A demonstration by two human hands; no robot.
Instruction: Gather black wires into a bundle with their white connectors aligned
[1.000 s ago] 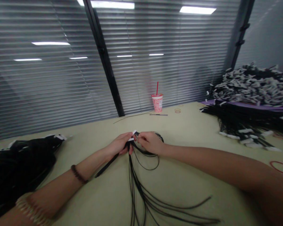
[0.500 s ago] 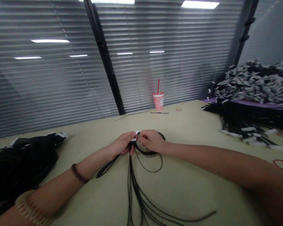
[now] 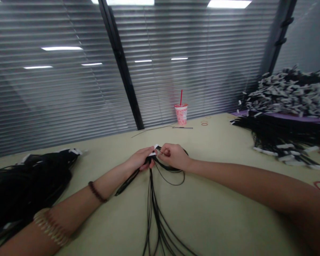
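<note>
My left hand (image 3: 140, 160) is closed around a bundle of thin black cables (image 3: 156, 209) near its white ends (image 3: 151, 155). From that grip the cables hang down over the table toward me, and some loop out to either side. Close against it, my right hand (image 3: 176, 156) has thumb and fingers pinched together beside the white ends, at what looks like a thin strand of the cables. Fine detail between the two hands is too small and blurred to make out.
A dark heap of black cables (image 3: 29, 185) lies at the left. On the right sits a big pile of white-ended cables (image 3: 293, 94) with loose ones before it. A pink cup with a straw (image 3: 181, 115), a thin rod (image 3: 182, 128) and rubber bands (image 3: 204, 123) are near the blinds.
My right hand has shifted slightly up, still pinching by the white ends. The side loop of cable looks smaller. The whole view has shifted a little.
</note>
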